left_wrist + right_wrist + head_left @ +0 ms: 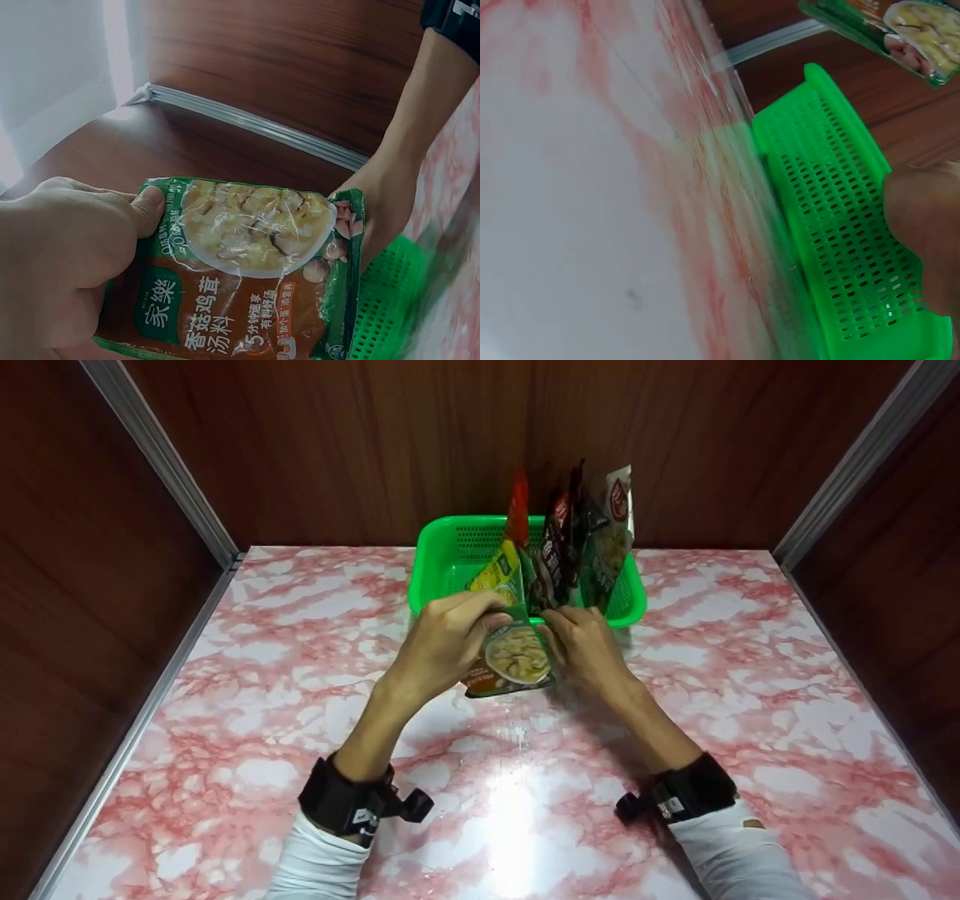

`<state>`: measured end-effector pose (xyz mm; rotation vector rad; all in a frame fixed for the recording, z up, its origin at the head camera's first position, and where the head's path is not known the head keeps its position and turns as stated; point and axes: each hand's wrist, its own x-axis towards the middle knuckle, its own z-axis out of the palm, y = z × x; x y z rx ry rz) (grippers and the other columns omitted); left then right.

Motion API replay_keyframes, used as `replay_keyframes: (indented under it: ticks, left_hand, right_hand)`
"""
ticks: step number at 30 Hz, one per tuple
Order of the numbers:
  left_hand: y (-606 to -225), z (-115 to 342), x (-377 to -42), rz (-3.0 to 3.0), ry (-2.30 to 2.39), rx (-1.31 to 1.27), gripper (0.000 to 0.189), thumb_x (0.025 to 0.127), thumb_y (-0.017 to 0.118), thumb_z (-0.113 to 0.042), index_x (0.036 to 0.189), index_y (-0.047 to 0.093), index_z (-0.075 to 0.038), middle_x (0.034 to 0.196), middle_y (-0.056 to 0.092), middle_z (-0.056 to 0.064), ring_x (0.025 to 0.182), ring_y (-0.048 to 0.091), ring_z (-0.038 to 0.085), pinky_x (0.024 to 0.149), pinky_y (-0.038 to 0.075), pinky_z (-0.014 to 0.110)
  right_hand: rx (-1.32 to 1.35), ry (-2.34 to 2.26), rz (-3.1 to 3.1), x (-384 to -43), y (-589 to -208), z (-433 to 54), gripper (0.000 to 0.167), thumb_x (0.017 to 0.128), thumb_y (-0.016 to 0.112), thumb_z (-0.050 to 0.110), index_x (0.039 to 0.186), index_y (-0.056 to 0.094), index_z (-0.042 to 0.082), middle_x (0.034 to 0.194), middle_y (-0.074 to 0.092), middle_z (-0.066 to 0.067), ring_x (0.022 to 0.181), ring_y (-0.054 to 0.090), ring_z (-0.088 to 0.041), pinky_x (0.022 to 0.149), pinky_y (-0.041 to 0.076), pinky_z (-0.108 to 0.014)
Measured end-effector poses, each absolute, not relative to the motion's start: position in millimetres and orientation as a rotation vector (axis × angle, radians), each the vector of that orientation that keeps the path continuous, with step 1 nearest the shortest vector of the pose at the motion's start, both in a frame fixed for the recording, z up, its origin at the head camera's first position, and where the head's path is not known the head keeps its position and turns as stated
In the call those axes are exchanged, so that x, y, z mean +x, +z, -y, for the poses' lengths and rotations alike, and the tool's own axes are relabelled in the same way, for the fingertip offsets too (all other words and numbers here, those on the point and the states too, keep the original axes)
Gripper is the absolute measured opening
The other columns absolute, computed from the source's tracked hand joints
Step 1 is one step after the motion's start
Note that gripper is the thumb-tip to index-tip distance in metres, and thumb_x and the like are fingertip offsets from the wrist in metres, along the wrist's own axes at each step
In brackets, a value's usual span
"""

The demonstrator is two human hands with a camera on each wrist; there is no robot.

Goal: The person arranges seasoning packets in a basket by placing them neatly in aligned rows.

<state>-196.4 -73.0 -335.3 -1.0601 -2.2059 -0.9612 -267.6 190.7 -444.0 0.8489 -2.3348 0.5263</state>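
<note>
My left hand point(442, 641) grips a green and brown soup mix packet point(516, 656), its thumb on the printed front. In the left wrist view the packet point(247, 255) shows a bowl of soup and mushrooms. It is held in front of a green plastic basket point(442, 562), near the rim. My right hand point(589, 649) holds the basket's front rim with bent fingers; its fingertips are partly hidden. Inside the basket stand a yellow and red packet point(499, 570), dark packets point(555, 547) and a green and white packet point(611, 544), all upright or leaning.
The basket stands against the brown wood-grain back panel point(360, 450) on a pink and white marbled table point(255, 720). Wood-grain side panels with metal edge strips point(165, 457) flank the table. Each wrist wears a black strap with a small camera point(416, 805).
</note>
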Motion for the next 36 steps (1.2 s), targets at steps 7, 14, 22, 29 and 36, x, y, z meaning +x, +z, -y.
replay_keyframes:
  ticks: [7, 14, 22, 29, 36]
  left_hand:
    - [-342.2, 71.0, -192.5, 2.211, -0.969, -1.051, 0.022, 0.112, 0.067, -0.019, 0.11, 0.078, -0.001, 0.098, 0.081, 0.012, 0.086, 0.078, 0.024, 0.078, 0.065, 0.037]
    - [-343.6, 69.7, -193.7, 2.23, -0.967, -1.056, 0.022, 0.113, 0.066, -0.02, 0.11, 0.078, -0.001, 0.099, 0.081, 0.013, 0.089, 0.079, 0.025, 0.08, 0.066, 0.038]
    - [-344.3, 71.4, -193.8, 2.239, -0.95, -1.051, 0.022, 0.112, 0.067, -0.019, 0.112, 0.078, -0.001, 0.102, 0.082, 0.013, 0.092, 0.08, 0.026, 0.083, 0.068, 0.038]
    - [-347.5, 71.2, -194.9, 2.243, -0.936, -1.033, 0.021, 0.112, 0.067, -0.02, 0.11, 0.077, -0.002, 0.1, 0.081, 0.012, 0.09, 0.079, 0.025, 0.081, 0.067, 0.039]
    - [-348.6, 67.1, -193.2, 2.248, -0.934, -1.054, 0.022, 0.112, 0.066, -0.021, 0.11, 0.078, -0.002, 0.099, 0.081, 0.012, 0.09, 0.079, 0.026, 0.082, 0.066, 0.04]
  right_hand:
    - [0.845, 0.533, 2.321, -265.7, -446.2, -189.3, 0.024, 0.113, 0.07, 0.017, 0.121, 0.081, -0.002, 0.108, 0.082, -0.021, 0.095, 0.079, -0.04, 0.081, 0.056, -0.053]
    - [0.827, 0.566, 2.377, -263.1, -438.6, -193.0, 0.03, 0.115, 0.068, 0.019, 0.131, 0.078, -0.004, 0.118, 0.082, -0.025, 0.105, 0.079, -0.044, 0.09, 0.061, -0.058]
    - [0.835, 0.848, 2.352, -248.7, -405.5, -197.2, 0.032, 0.115, 0.065, 0.015, 0.138, 0.074, -0.006, 0.136, 0.077, -0.03, 0.128, 0.074, -0.048, 0.112, 0.06, -0.063]
    - [1.038, 1.035, 2.328, -221.4, -366.5, -197.5, 0.038, 0.11, 0.067, 0.012, 0.145, 0.072, 0.0, 0.145, 0.077, -0.019, 0.137, 0.073, -0.039, 0.115, 0.058, -0.06]
    - [1.178, 1.075, 2.439, -207.2, -360.0, -188.3, 0.037, 0.106, 0.077, 0.019, 0.139, 0.076, 0.003, 0.128, 0.084, -0.013, 0.112, 0.082, -0.03, 0.099, 0.067, -0.051]
